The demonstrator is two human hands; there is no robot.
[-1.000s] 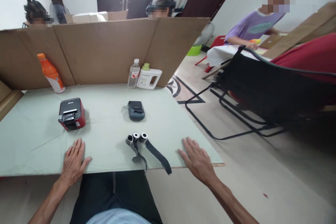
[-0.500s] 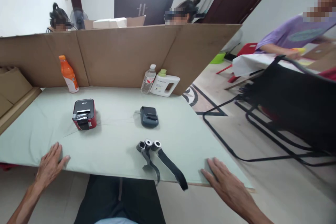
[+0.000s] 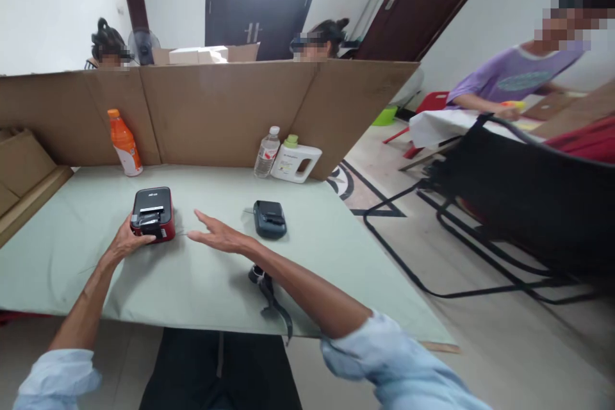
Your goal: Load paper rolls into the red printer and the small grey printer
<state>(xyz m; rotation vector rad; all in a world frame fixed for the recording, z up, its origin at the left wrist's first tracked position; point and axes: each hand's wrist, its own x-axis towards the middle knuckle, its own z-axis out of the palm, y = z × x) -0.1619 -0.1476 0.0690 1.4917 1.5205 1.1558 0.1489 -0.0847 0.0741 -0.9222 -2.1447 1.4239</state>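
My left hand (image 3: 125,240) is wrapped round the near left corner of a black-and-red label printer (image 3: 152,208), its thumb across the front. The printer stands on the table, a dark strip hanging over its front slot. Just right of it, my right hand (image 3: 218,235) reaches across with fingers apart, touching nothing. A smaller dark blue-grey portable printer (image 3: 270,219) sits beyond my right forearm. Under that forearm lie rolls with black strips (image 3: 271,301), partly hidden by the arm.
A cardboard wall (image 3: 230,112) closes the table's far side. Before it stand an orange bottle (image 3: 125,144), a clear water bottle (image 3: 267,152) and a white jug (image 3: 295,160) with a green cap. A black folding chair (image 3: 519,198) is at right. Other people are beyond.
Both hands have left the table's front edge. The left has moved forward onto the label printer; the right has swung left and forward, its forearm now above the rolls.
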